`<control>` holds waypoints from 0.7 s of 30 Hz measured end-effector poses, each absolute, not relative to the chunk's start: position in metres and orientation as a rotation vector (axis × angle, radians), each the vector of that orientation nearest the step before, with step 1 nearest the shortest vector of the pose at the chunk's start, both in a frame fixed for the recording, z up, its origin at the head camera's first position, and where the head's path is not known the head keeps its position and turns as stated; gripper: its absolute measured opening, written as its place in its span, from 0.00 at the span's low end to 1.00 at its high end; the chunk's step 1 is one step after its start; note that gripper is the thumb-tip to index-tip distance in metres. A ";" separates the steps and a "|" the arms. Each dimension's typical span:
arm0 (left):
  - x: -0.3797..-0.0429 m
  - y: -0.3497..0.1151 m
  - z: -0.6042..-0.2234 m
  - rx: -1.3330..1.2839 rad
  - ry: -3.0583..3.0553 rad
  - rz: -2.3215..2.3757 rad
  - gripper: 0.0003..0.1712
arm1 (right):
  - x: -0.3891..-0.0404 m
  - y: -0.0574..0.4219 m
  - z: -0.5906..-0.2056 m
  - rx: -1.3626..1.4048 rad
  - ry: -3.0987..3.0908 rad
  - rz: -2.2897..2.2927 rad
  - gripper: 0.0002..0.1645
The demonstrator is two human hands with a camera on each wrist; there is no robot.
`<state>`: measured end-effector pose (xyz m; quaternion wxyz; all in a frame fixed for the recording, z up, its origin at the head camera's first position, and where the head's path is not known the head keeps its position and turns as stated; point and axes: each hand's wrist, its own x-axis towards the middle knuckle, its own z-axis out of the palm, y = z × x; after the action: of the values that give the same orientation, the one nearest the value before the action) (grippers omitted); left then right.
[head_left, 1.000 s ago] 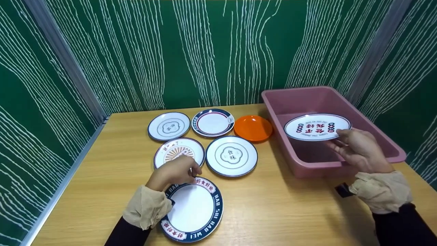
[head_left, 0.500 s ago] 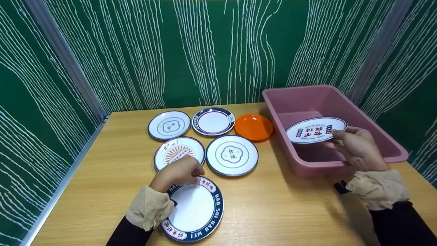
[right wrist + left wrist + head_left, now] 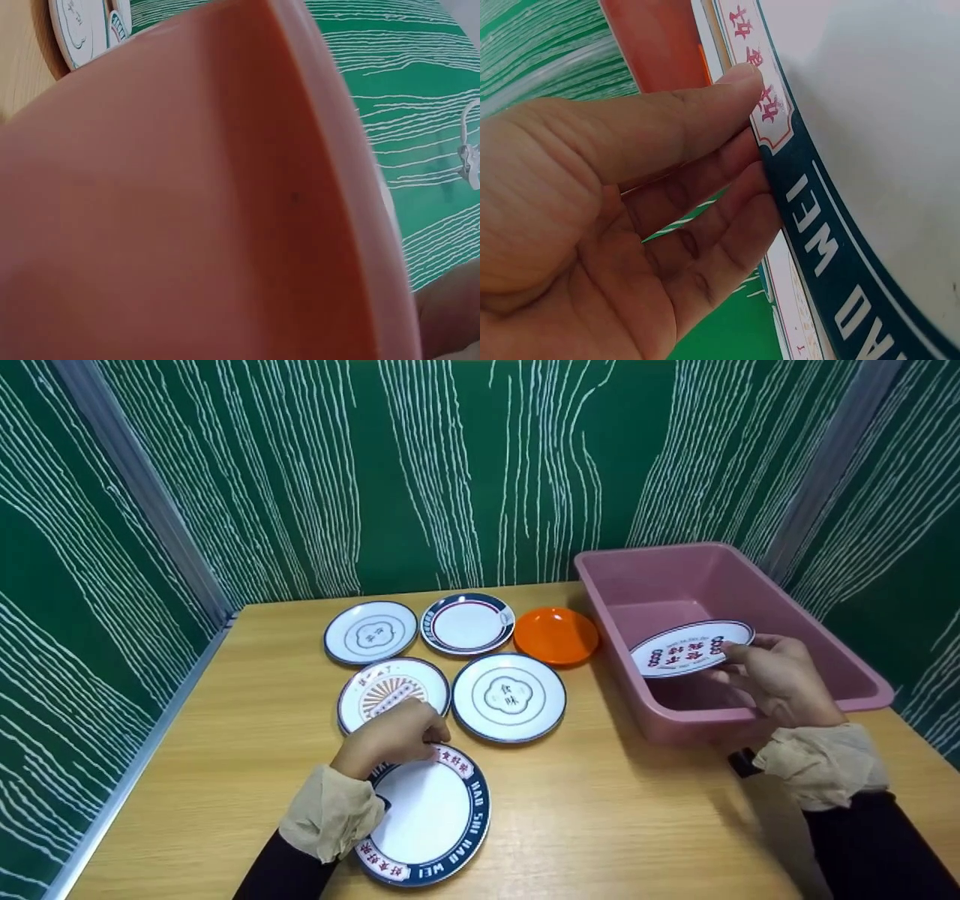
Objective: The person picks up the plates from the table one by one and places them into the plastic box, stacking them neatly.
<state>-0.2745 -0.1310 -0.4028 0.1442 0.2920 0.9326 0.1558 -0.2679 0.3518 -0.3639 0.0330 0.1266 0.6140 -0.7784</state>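
My left hand [image 3: 394,739] pinches the far rim of a round white plate [image 3: 427,817] with a dark blue lettered border. In the left wrist view its thumb [image 3: 739,86] lies on the rim, with the fingers underneath. My right hand [image 3: 784,679] holds a white oval plate [image 3: 682,651] with red characters by its right end. That plate tilts down to the left inside the mouth of the pink tub [image 3: 660,574]. In the right wrist view the tub's outer wall [image 3: 135,195] hides the plate, and only part of the hand [image 3: 454,315] shows at the lower right.
Behind the left hand lie a fan-patterned plate [image 3: 382,690], two white plates with flower-shaped emblems, one near the middle [image 3: 510,697] and one at back left [image 3: 371,634], a dark-banded plate [image 3: 469,624] and an orange plate [image 3: 555,637]. Green walls enclose the wooden table [image 3: 570,825].
My right hand has lowered the oval plate deeper into the tub and slightly left, tilting its left end down. My left hand stays at the dark-bordered plate's rim.
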 end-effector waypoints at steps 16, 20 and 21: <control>-0.270 -0.127 -0.400 0.789 2.683 0.434 0.12 | -0.283 0.365 -0.362 0.460 1.745 -2.208 0.12; -0.269 -0.127 -0.400 0.790 2.683 0.431 0.13 | -0.287 0.369 -0.361 0.565 1.622 -2.196 0.13; -0.269 -0.127 -0.401 0.788 2.682 0.433 0.13 | -0.288 0.370 -0.361 0.579 1.601 -2.199 0.13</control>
<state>-0.2694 -0.1272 -0.4007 0.1558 0.2752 0.9366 0.1511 -0.2885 0.3697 -0.3606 0.1793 0.2050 0.5664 -0.7779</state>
